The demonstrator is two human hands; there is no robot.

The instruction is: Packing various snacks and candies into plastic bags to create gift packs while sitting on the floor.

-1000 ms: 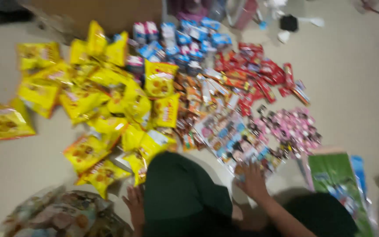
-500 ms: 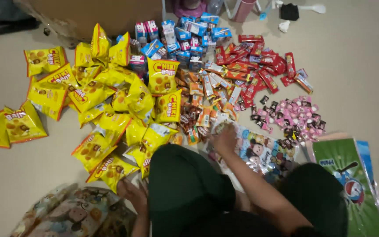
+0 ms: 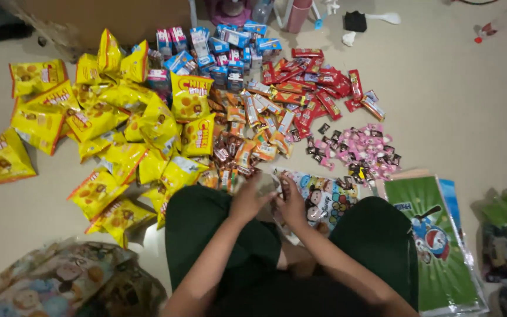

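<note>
I sit cross-legged on the floor with my knees in dark green trousers. My left hand [image 3: 246, 199] and my right hand [image 3: 291, 202] meet in front of me, fingers pinched on the top edge of a clear cartoon-printed bag [image 3: 327, 199] that lies between my knees. Just beyond my hands lies a heap of small orange and brown snack packets [image 3: 247, 141]. Yellow chip bags [image 3: 118, 123] spread to the left of it.
Blue drink cartons [image 3: 218, 47] and red wafer bars [image 3: 312, 88] lie further back, pink candies [image 3: 365, 149] to the right. A green cartoon bag [image 3: 441, 246] sits by my right knee, more printed bags [image 3: 60, 282] at the lower left, and a cardboard box [image 3: 107, 17] at the back.
My left hand has come up from the floor beside my knee. My right hand has drawn back from the snack pile, and both hands now meet at the printed bag.
</note>
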